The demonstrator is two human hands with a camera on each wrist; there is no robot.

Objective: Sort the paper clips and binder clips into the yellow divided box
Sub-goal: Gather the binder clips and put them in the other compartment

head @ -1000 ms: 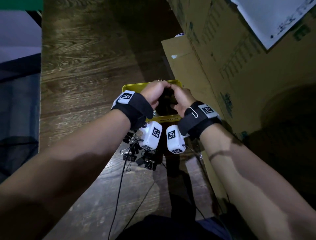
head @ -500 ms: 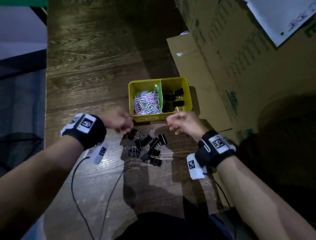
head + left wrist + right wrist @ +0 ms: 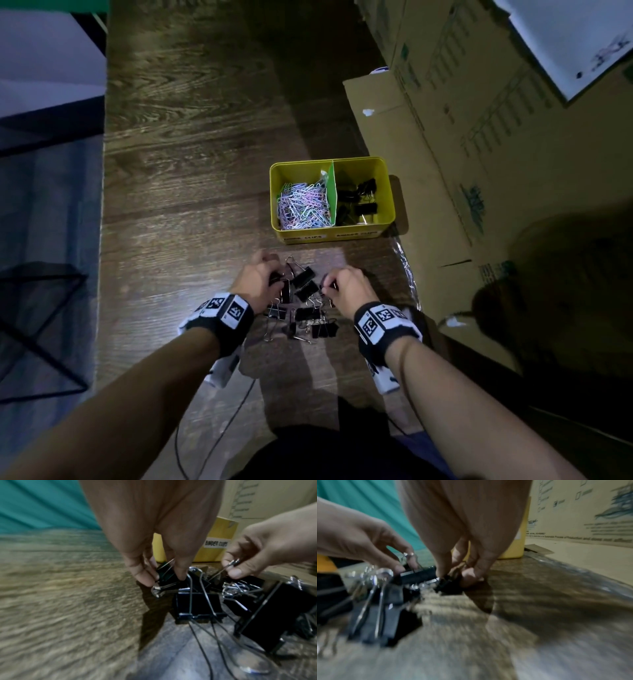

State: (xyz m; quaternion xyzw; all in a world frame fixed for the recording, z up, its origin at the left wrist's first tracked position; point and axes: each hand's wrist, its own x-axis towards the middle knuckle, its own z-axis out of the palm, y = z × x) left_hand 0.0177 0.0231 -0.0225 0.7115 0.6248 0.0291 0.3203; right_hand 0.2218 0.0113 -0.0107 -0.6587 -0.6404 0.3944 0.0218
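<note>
While both hands work at the pile of black binder clips (image 3: 301, 301) on the wooden desk (image 3: 191, 171), the left hand (image 3: 255, 281) pinches one binder clip (image 3: 165, 573) by its body and the right hand (image 3: 346, 286) pinches another's wire handle (image 3: 230, 563). Beyond the pile stands the yellow divided box (image 3: 385, 192): pastel paper clips (image 3: 303, 205) in its left compartment, black binder clips in its right. Cardboard boxes (image 3: 479, 137) stand to the right
</note>
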